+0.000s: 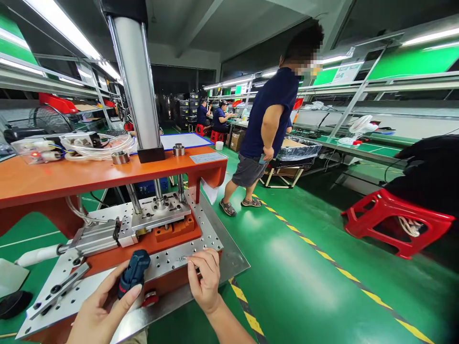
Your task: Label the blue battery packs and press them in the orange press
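While a press base plate (201,248) fronts it, green floor (304,267) spreads.

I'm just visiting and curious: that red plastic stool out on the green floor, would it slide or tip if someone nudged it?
The red stool looks like thin moulded plastic, so probably light and easy to push. The green floor is glossy, so it would likely slide rather than grip. Its splayed legs suggest it resists tipping.
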Available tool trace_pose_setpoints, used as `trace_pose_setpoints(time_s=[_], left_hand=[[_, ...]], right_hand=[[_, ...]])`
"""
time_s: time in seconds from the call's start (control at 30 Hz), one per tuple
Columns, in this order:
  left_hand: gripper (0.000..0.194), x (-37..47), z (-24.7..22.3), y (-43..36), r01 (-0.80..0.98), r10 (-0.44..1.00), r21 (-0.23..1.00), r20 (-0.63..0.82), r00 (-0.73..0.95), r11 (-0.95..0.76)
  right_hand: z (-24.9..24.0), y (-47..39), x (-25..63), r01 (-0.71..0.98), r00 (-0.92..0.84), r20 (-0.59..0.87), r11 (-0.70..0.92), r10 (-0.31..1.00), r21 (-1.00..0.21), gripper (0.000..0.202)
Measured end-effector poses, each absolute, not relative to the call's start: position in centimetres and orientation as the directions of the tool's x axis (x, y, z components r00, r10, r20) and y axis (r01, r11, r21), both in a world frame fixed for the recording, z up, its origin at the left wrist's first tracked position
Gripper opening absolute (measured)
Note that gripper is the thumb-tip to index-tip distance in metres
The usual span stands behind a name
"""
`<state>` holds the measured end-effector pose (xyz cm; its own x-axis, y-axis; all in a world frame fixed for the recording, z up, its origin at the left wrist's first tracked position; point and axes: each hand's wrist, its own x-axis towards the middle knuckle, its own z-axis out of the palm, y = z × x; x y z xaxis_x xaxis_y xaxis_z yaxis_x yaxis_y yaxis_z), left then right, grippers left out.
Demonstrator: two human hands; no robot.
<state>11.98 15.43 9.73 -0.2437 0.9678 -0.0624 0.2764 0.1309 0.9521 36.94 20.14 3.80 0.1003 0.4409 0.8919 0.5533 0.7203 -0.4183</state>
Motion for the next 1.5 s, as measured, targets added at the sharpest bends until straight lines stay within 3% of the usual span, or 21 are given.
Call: trace_pose_setpoints(time_s=[0.63,1.5], left_hand=[[0.077,10.9,8.2,15.6,0.228,0.972,0.959,-0.124,-0.198,0.169],[0.074,13.5,9.8,14.4,0.304,0.961,0.949,0.001,-0.275,0.087]], right_hand=[[3.7,20.3,36.7,0.566,0.114,0.900,0.717,0.421,-0.407,0.017],[3.4,20.5,36.7,0.583,0.111,0.910,0.716,0.399,-0.385,0.019]])
